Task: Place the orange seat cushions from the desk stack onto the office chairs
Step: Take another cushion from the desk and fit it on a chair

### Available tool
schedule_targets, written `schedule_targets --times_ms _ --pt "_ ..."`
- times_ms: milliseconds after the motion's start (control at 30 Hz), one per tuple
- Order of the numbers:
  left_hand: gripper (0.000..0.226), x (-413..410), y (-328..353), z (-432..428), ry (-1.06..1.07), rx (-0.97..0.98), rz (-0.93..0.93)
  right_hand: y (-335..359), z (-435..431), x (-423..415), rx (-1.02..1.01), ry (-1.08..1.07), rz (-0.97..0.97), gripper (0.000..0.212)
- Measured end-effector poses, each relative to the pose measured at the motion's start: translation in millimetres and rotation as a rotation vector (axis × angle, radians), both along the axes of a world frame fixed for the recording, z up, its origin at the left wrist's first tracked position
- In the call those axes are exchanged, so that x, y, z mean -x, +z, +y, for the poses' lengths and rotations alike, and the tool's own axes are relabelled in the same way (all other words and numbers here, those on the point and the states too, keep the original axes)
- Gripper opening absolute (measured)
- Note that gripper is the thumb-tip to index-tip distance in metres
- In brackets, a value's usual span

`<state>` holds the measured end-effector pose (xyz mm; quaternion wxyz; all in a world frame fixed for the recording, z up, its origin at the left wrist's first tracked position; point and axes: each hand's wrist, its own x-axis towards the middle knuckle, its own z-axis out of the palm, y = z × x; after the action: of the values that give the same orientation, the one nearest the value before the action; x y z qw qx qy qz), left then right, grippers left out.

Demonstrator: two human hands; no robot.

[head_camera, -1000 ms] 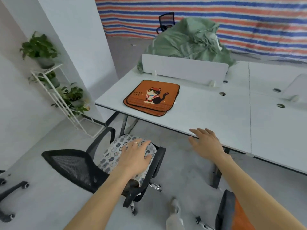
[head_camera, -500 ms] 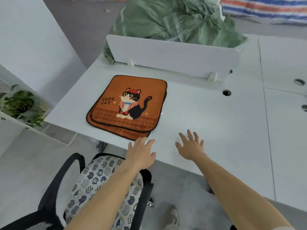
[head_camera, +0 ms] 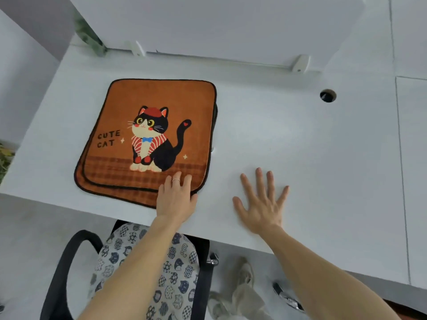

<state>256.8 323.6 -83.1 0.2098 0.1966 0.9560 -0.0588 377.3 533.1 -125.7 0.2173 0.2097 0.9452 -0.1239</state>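
A stack of orange seat cushions [head_camera: 147, 107] with a black cat picture and the words CUTE CAT lies on the white desk [head_camera: 300, 146], near its front left. My left hand [head_camera: 176, 199] rests with straight fingers on the stack's near right corner. My right hand [head_camera: 262, 204] is spread flat over the bare desk, to the right of the stack and apart from it. Below the desk edge stands a black office chair [head_camera: 57, 280]; its seat carries a white cushion with a cat-head pattern [head_camera: 175, 266], partly hidden by my left forearm.
A white divider panel [head_camera: 219, 26] runs along the back of the desk. A round cable hole [head_camera: 327, 95] sits at the right. A shoe [head_camera: 238, 294] and chair castors [head_camera: 286, 296] show on the grey floor under the desk edge. Plant leaves [head_camera: 3, 158] peek in at the left.
I have moved closer to the desk and look more steeply down. My left hand went from the chair's patterned cushion up onto the orange stack's corner. My right hand moved forward over the desk.
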Motion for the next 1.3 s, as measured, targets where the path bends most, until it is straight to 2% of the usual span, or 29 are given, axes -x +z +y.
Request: schedule_targets --times_ms 67,200,333,467,567,600,700,767,800,867,933,1000,1167,1300 --pt "0.051 2 -6 -5 -0.069 -0.022 0.084 0 0 1 0.005 -0.005 0.001 0.072" --pt "0.021 9 1 -11 -0.162 -0.199 0.299 0 2 -1 0.002 -0.006 0.002 0.071" --pt "0.024 18 47 -14 -0.215 -0.346 0.52 2 2 -4 0.006 -0.017 0.024 0.072" --pt "0.024 -5 95 -22 -0.289 -0.44 0.647 9 5 -6 0.047 -0.027 0.015 0.074" --pt "0.02 -48 118 -26 -0.399 -0.489 0.683 29 11 -1 0.261 -0.092 0.012 0.074" --pt "0.019 -62 119 -26 -0.443 -0.507 0.675 44 16 3 0.407 -0.189 0.031 0.079" --pt "0.018 -113 108 -19 -0.518 -0.54 0.565 87 30 -4 1.004 -0.683 0.147 0.1" --pt "0.014 -141 96 -14 -0.509 -0.566 0.494 106 28 -22 1.204 -0.8 0.076 0.084" --pt "0.014 -156 90 -12 -0.5 -0.58 0.458 110 20 -35 1.22 -0.791 0.042 0.068" --pt "0.02 -176 78 -10 -0.479 -0.596 0.34 101 6 -50 1.126 -0.77 0.077 0.04" --pt "0.034 -187 70 -12 -0.38 -0.596 0.156 85 0 -65 0.987 -0.782 0.172 0.042" --pt "0.048 -184 65 -20 -0.206 -0.511 0.023 73 3 -79 0.914 -0.806 0.224 0.047" --pt "0.061 -131 44 -51 0.3 -0.264 -0.087 41 15 -92 0.835 -0.829 0.228 0.047" --pt "0.078 -96 19 -70 0.527 -0.207 -0.115 23 13 -90 0.847 -0.888 0.294 0.042"
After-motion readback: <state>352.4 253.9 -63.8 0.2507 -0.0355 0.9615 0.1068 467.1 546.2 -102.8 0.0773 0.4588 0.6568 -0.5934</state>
